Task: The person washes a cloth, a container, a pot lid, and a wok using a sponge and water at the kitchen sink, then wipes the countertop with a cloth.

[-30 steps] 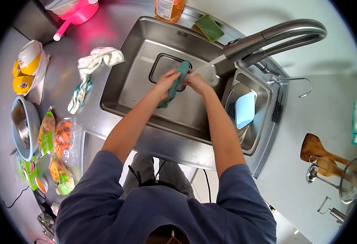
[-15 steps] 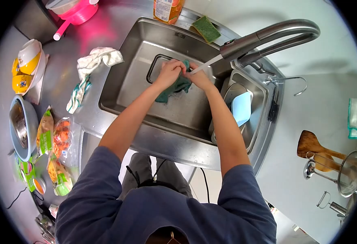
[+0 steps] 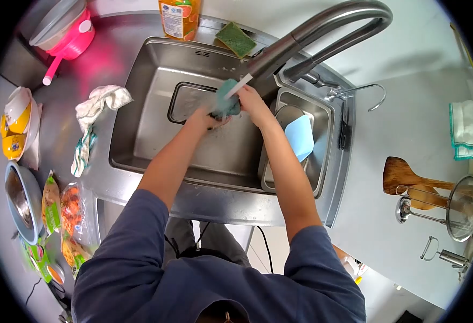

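Note:
A wet green cloth (image 3: 228,101) hangs bunched in the running water over the steel sink (image 3: 155,118). My left hand (image 3: 200,118) grips its lower left part, blurred by motion and splashing water. On the other side, my right hand (image 3: 251,103) has its fingers closed on the cloth's right edge. Water streams onto the cloth from the faucet (image 3: 279,56), whose spout reaches in from the upper right. The fingertips of both hands are partly hidden by the cloth and the spray.
A green sponge (image 3: 236,39) and an orange soap pouch (image 3: 179,19) stand behind the sink. The side basin holds a light-blue board-like piece (image 3: 299,138). At left are a crumpled white cloth (image 3: 100,105), a pink pot (image 3: 74,46), bowls (image 3: 25,202) and food packets (image 3: 72,210).
The view has shifted, so the surroundings sit further left. The cloth is now lifted and bunched under the stream, where before it hung down between my hands, which have moved apart.

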Action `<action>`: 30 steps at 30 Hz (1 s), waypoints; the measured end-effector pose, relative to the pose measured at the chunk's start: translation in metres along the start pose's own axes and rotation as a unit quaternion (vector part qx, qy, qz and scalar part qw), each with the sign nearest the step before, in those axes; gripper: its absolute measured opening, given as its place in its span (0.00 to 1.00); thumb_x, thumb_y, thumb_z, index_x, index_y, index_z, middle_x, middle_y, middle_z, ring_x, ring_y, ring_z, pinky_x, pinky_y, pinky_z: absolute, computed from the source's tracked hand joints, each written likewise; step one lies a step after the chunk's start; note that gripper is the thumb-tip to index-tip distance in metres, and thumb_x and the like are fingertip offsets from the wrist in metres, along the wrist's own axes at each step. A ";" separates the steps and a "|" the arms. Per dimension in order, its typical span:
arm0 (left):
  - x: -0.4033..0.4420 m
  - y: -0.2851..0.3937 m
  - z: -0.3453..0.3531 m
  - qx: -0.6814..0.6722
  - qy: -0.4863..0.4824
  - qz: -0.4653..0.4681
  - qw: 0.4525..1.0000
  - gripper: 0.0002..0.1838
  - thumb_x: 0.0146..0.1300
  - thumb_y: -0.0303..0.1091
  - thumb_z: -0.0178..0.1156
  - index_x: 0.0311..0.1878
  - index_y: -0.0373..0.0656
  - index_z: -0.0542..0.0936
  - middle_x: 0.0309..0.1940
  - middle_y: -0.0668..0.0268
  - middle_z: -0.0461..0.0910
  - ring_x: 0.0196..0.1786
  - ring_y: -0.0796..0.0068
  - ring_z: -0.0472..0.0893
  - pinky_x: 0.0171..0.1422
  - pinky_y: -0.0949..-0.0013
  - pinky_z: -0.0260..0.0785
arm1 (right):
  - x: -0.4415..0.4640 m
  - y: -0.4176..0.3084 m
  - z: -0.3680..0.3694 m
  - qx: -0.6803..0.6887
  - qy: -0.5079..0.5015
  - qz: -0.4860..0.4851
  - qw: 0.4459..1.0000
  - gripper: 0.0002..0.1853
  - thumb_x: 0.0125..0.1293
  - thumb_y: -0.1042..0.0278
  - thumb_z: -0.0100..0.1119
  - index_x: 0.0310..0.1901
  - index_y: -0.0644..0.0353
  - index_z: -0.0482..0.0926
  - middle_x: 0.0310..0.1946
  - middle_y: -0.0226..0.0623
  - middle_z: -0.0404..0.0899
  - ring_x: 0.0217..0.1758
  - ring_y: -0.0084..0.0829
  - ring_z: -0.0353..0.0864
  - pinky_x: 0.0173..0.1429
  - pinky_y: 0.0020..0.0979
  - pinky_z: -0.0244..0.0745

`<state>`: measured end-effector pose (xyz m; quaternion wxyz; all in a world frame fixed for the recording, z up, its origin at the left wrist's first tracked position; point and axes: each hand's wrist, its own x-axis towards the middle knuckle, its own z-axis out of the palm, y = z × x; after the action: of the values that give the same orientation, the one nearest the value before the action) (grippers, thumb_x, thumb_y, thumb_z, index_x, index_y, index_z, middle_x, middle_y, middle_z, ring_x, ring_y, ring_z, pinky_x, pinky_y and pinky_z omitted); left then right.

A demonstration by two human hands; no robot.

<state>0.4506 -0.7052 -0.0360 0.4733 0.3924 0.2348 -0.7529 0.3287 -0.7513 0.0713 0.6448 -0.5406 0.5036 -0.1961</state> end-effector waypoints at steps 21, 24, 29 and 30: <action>-0.038 -0.017 0.012 -0.413 -0.194 -0.108 0.884 0.25 0.55 0.24 0.58 0.57 0.28 0.65 0.50 0.48 0.68 0.46 0.59 0.78 0.42 0.67 0.81 | 0.026 0.009 -0.241 0.180 0.419 -0.149 0.877 0.18 0.61 0.72 0.52 0.53 0.67 0.70 0.36 0.38 0.72 0.42 0.31 0.72 0.51 0.36 0.70; -0.001 -0.025 -0.007 -0.396 -0.247 -0.084 0.881 0.23 0.53 0.22 0.62 0.53 0.33 0.70 0.43 0.55 0.71 0.36 0.65 0.77 0.33 0.74 0.78 | 0.020 -0.012 -0.247 0.193 0.399 -0.133 0.887 0.25 0.60 0.79 0.47 0.61 0.70 0.64 0.35 0.36 0.73 0.39 0.29 0.74 0.52 0.31 0.71; -0.054 -0.029 0.017 -0.468 -0.159 -0.137 0.858 0.11 0.55 0.21 0.63 0.40 0.35 0.74 0.23 0.67 0.69 0.22 0.83 0.69 0.14 0.83 0.51 | -0.007 -0.015 -0.208 0.182 0.367 -0.206 0.889 0.22 0.61 0.74 0.51 0.57 0.71 0.67 0.38 0.39 0.75 0.47 0.30 0.74 0.50 0.31 0.73; -0.056 -0.032 0.017 -0.473 -0.160 -0.134 0.856 0.11 0.55 0.21 0.63 0.40 0.35 0.74 0.23 0.67 0.69 0.22 0.83 0.69 0.14 0.83 0.51 | -0.010 0.004 -0.199 0.204 0.306 -0.207 0.907 0.18 0.63 0.70 0.53 0.54 0.68 0.70 0.38 0.38 0.75 0.46 0.30 0.75 0.50 0.33 0.73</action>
<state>0.4292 -0.6739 0.0184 0.5270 -0.0396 0.5339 -0.6601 0.1517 -0.8418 0.0901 0.5000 -0.4028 0.5023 -0.5791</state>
